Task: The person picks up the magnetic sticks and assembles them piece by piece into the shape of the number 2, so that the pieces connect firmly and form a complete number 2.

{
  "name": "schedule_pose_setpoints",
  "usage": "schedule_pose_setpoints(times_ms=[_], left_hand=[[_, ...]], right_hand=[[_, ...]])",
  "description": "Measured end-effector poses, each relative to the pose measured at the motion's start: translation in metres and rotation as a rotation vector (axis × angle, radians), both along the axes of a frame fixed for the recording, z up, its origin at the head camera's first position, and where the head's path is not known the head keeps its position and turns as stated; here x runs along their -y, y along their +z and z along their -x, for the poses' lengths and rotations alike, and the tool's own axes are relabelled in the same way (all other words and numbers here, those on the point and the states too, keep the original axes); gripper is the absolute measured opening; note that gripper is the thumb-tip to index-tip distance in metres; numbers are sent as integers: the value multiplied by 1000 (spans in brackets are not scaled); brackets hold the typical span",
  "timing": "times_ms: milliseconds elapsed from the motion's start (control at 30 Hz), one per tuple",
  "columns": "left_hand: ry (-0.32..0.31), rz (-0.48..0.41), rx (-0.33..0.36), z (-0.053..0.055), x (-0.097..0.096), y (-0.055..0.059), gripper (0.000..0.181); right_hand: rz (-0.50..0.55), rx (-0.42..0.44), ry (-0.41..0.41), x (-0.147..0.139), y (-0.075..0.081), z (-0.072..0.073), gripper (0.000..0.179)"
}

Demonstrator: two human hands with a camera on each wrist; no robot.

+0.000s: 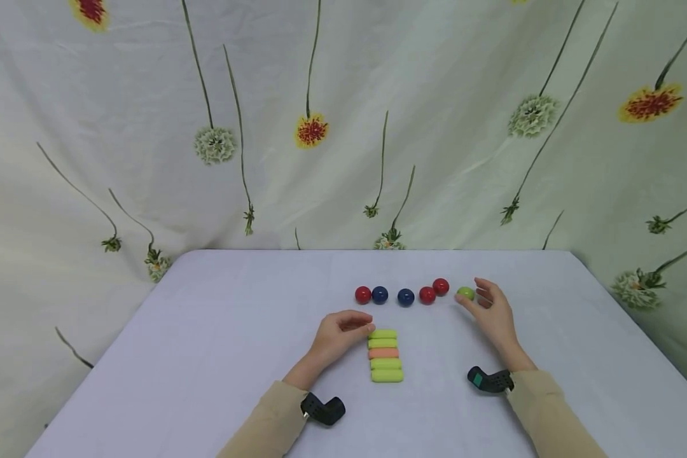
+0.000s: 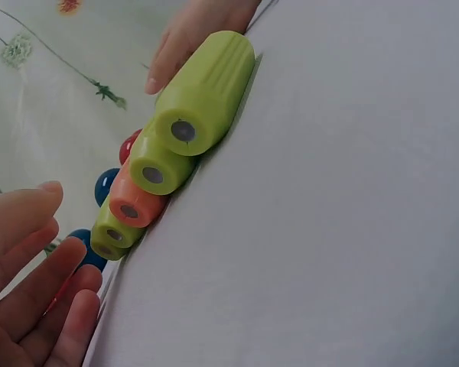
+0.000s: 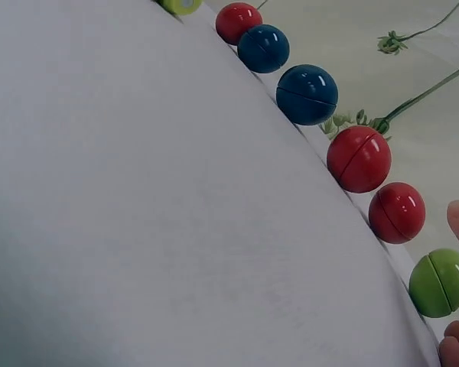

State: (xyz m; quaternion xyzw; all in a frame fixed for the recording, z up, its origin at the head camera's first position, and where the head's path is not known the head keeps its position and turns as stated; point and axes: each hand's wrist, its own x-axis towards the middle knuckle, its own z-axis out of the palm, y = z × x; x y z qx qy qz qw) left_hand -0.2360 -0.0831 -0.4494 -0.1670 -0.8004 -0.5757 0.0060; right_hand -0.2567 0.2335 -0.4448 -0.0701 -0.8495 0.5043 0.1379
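The right hand (image 1: 492,312) is open, with its fingers loose and holding nothing, and its fingertips are just beside the green ball (image 1: 465,293), right of the middle of the head view. I cannot tell if they touch it. The ball looks small, hard, smooth and light, so it may roll away easily. It has a thin line around its middle. A good way to take it is a soft pinch from two sides with thumb and finger.

The left hand (image 1: 340,332) is loosely curled and holds nothing. Its fingertips are next to the top green peg (image 1: 382,334) of a row of five short pegs lying side by side, four green and one orange peg (image 1: 383,353). They look like light, stiff plastic.

Left of the green ball sit three red and two blue balls in a row.

There are no boxes or bowls on the worktop (image 1: 206,331).
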Motion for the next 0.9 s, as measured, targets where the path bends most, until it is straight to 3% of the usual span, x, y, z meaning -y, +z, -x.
schedule_pose_setpoints(times_ms=[533, 900], left_hand=[[-50, 169, 32, 3, -1, 5, 24], [-74, 252, -7, 8, -6, 6, 19]], right_hand=[[-96, -11, 5, 2, -4, 6, 60], [-146, -21, -3, 1, -6, 6, 52]])
